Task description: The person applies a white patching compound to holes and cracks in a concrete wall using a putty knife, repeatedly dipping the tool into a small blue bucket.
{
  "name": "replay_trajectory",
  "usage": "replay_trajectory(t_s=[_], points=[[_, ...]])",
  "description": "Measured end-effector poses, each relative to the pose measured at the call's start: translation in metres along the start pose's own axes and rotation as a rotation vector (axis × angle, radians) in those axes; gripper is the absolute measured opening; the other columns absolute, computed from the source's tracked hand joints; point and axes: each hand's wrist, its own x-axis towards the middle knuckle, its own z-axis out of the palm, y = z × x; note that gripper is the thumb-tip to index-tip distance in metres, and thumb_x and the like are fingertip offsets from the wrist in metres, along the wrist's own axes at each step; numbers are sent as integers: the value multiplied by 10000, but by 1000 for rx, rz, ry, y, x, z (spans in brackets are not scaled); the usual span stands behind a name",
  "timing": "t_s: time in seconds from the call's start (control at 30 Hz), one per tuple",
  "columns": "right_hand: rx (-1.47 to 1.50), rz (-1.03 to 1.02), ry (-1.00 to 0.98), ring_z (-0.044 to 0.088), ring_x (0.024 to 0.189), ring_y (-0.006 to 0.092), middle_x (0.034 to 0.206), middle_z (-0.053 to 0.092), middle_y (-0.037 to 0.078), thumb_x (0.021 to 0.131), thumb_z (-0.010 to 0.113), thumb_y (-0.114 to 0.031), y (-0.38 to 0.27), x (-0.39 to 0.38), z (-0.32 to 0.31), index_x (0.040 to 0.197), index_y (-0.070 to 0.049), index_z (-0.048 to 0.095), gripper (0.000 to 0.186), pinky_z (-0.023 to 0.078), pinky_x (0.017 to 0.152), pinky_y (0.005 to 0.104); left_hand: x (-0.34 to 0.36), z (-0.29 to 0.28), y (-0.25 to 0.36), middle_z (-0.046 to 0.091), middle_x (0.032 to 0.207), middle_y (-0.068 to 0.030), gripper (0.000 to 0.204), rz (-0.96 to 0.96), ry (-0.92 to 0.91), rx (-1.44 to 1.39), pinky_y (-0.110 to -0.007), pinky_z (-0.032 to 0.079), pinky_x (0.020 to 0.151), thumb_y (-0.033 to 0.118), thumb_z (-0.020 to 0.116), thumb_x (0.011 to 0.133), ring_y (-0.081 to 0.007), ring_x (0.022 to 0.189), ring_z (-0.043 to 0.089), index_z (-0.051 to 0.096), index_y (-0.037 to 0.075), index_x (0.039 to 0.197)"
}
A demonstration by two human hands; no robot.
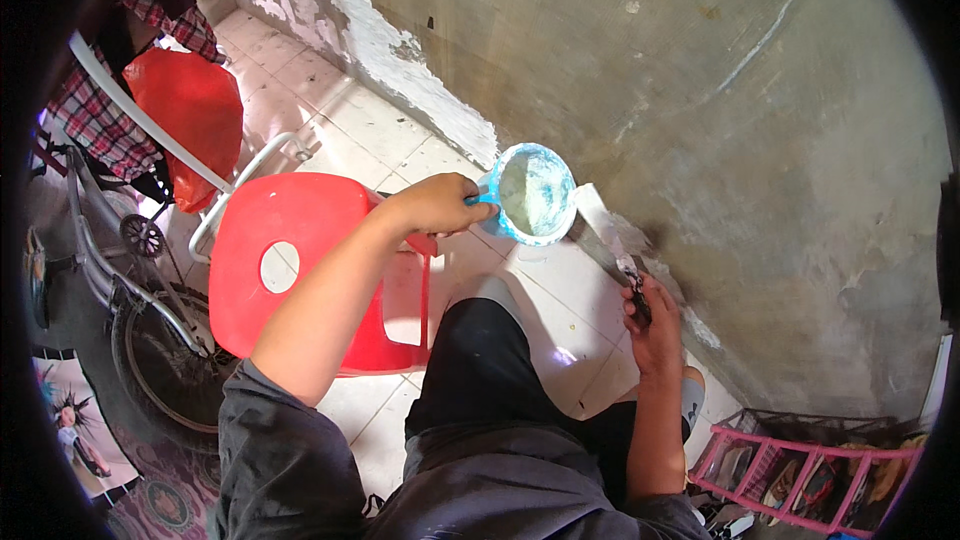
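My left hand (pixel 446 206) is closed on the handle of a light blue plastic dipper (pixel 487 219), tilted so its inside shows, with white paste smeared around the wall. In my right hand (pixel 652 318) is a putty knife (pixel 603 224), gripped by its dark handle. White paste coats its blade, whose tip is at the dipper's right rim; whether they touch I cannot tell. Ahead stands a grey wall (pixel 700 140), with a rough strip of white paste (pixel 385 50) along its lower part to the left of the dipper.
A red plastic stool (pixel 300 305) stands beneath my left forearm. Farther left are a bicycle (pixel 165 340), a red bag (pixel 190 110) and checked cloth (pixel 95 120). A pink rack (pixel 775 470) stands at the lower right against the wall. The floor has white tiles (pixel 375 130).
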Motion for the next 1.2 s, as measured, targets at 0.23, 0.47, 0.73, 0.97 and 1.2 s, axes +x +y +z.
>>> replay_trajectory(t_s=[0.23, 0.47, 0.73, 0.97, 1.2], points=[[6, -50, -34, 583, 668, 107, 899, 680, 82, 995, 587, -219, -1, -9, -5, 1263, -20, 584, 334, 385, 489, 199, 12, -1, -15, 551, 616, -40, 415, -56, 89, -212, -302, 408, 442, 394, 618, 926, -125, 481, 492, 629, -12, 838], [-55, -79, -105, 576, 689, 113, 895, 667, 66, 1004, 571, -224, 2, -14, -12, 1264, -29, 584, 325, 404, 544, 214, 9, -4, -11, 573, 623, -53, 410, -68, 159, -239, -303, 425, 414, 383, 616, 922, -133, 462, 507, 637, -19, 843], [-197, -63, -58, 519, 618, 84, 773, 604, 35, 1011, 525, -189, -23, -7, 5, 1180, -37, 582, 234, 390, 497, 230, 18, -5, -16, 581, 577, -83, 430, -24, 139, -141, -327, 437, 400, 371, 613, 909, -162, 429, 540, 627, -14, 718], [-335, -269, -90, 422, 515, 29, 688, 524, -29, 971, 606, -144, -54, 25, 42, 1102, -34, 582, 173, 329, 422, 190, 22, -2, -22, 595, 578, -88, 420, -25, 90, -150, -340, 477, 424, 357, 606, 872, -188, 435, 546, 637, -27, 706], [-480, -291, -159, 423, 591, 22, 743, 497, -35, 949, 654, -155, -85, 27, 77, 1114, -54, 559, 215, 321, 446, 176, 21, -4, -24, 588, 569, -85, 426, -65, 92, -165, -347, 472, 418, 366, 606, 873, -190, 430, 543, 643, -33, 731]])
